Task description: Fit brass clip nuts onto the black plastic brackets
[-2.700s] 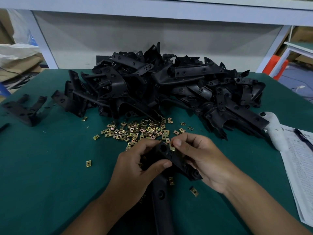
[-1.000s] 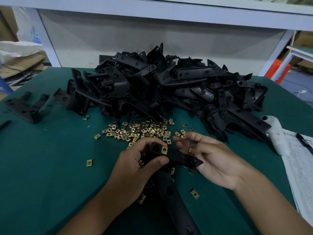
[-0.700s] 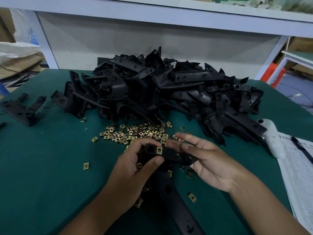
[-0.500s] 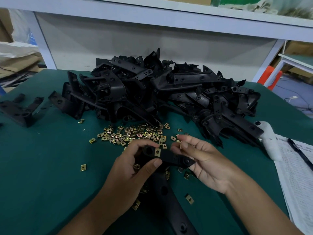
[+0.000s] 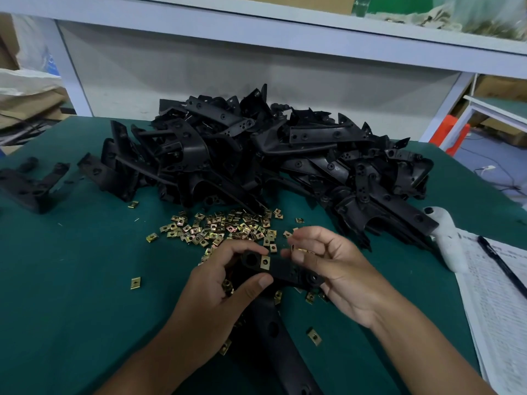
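One brass nut (image 5: 265,262) is already seated on the bracket (image 5: 281,270) gripped by the left hand (image 5: 225,292); another nut (image 5: 299,250) is pinched in the right hand (image 5: 328,263). Beyond, loose nuts (image 5: 225,228) are scattered and a heap of brackets (image 5: 271,158) is left unfitted.

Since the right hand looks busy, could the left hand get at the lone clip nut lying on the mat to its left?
Probably not freely: the mat between the left hand and the lone clip nut is bare, but that hand grips the bracket and would have to let go.
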The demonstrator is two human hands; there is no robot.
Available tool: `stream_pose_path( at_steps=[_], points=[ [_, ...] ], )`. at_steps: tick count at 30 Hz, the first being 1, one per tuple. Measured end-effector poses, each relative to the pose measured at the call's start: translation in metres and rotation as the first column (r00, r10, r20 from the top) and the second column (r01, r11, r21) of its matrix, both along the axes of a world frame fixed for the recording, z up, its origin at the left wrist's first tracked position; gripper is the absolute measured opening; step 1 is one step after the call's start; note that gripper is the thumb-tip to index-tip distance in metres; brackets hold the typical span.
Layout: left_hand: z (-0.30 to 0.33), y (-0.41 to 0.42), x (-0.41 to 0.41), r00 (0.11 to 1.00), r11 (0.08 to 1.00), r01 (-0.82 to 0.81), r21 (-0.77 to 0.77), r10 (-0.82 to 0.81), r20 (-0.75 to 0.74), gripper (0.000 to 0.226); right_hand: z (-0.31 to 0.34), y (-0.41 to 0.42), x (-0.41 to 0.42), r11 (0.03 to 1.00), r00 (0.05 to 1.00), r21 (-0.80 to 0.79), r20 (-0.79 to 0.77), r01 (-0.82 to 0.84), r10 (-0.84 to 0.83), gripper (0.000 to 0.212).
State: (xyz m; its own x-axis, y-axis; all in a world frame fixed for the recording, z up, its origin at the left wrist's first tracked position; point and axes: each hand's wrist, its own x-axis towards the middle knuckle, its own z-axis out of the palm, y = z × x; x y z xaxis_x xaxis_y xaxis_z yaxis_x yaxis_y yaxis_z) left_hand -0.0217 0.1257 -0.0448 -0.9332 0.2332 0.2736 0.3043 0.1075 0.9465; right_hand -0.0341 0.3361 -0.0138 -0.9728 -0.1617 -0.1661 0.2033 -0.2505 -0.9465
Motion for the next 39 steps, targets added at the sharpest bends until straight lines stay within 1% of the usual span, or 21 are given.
stream_pose_path(
  at_steps=[2,5,7,10,17,26,32,35,39],
  points=[
    [-0.0006,-0.0002,-0.0003,1.0,1.0,-0.001,-0.003,0.001,-0.002,0.03,0.0012,-0.0013,-0.0002,0.999,0.999,0.029,-0.014,0.046,-0.046,0.033],
    [-0.0012,-0.0002,-0.0003,1.0,1.0,0.0,-0.001,0.0,0.0,0.031,0.0033,-0.0003,-0.0002,0.997,0.998,0.045,-0.029,0.059,-0.057,0.034],
    [-0.0009,-0.0003,-0.0001,1.0,1.0,0.0,-0.001,0.0,-0.003,0.031,0.0045,-0.0003,0.0001,0.998,0.999,0.038,-0.031,0.045,-0.044,0.031],
    [0.0,-0.0003,-0.0002,1.0,1.0,-0.003,-0.009,0.003,-0.015,0.03,0.0049,0.0003,0.0006,0.999,0.999,-0.022,-0.032,0.033,-0.034,0.025],
    [0.0001,0.0009,-0.0003,0.999,1.0,-0.027,0.0,0.027,-0.04,0.028,0.0047,0.0024,0.0006,0.998,0.998,-0.045,-0.055,-0.041,0.038,0.016],
    [0.0039,0.0027,0.0016,0.997,0.999,-0.036,0.039,0.039,-0.064,0.022,0.0024,0.0025,0.0009,0.998,0.996,0.011,-0.053,-0.069,0.07,0.016],
    [0.0032,0.0029,0.001,0.992,0.997,-0.079,-0.01,0.077,-0.096,0.025,0.0027,0.0019,0.0012,0.996,0.994,0.025,-0.07,-0.084,0.086,0.015],
    [0.0024,0.003,-0.0002,0.991,0.995,-0.095,-0.008,0.094,-0.093,0.025,0.0029,0.002,0.0016,0.995,0.991,0.037,-0.098,-0.088,0.091,0.013],
    [0.001,0.0025,-0.001,0.991,0.995,-0.098,0.016,0.099,-0.092,0.024,0.0023,0.0039,0.0023,0.984,0.977,0.16,-0.183,-0.084,0.113,0.013]
  ],
)
